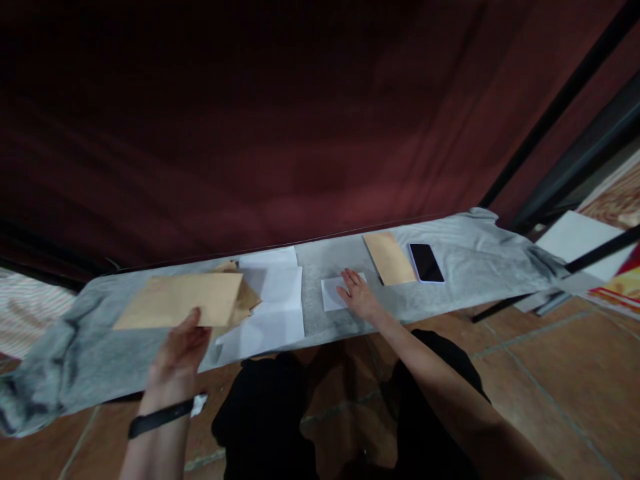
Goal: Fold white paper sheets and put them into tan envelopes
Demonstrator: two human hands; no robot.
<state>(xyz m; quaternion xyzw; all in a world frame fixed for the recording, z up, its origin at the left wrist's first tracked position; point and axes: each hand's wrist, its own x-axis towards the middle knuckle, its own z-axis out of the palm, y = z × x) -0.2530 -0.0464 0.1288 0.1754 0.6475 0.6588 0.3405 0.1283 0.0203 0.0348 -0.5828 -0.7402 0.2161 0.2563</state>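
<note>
My left hand grips a brown paper envelope by its near edge, thumb on top. Beneath and behind it, more brown envelopes lie partly hidden on the left side of some creased white paper sheets. My right hand rests flat with fingers spread on a small folded white paper. Another brown envelope lies on the cloth just to the right of that hand.
A grey cloth covers the narrow bench. A smartphone with a pale purple edge lies right of the envelope. Dark red fabric rises behind the bench. At far right are a black metal bar and a white board.
</note>
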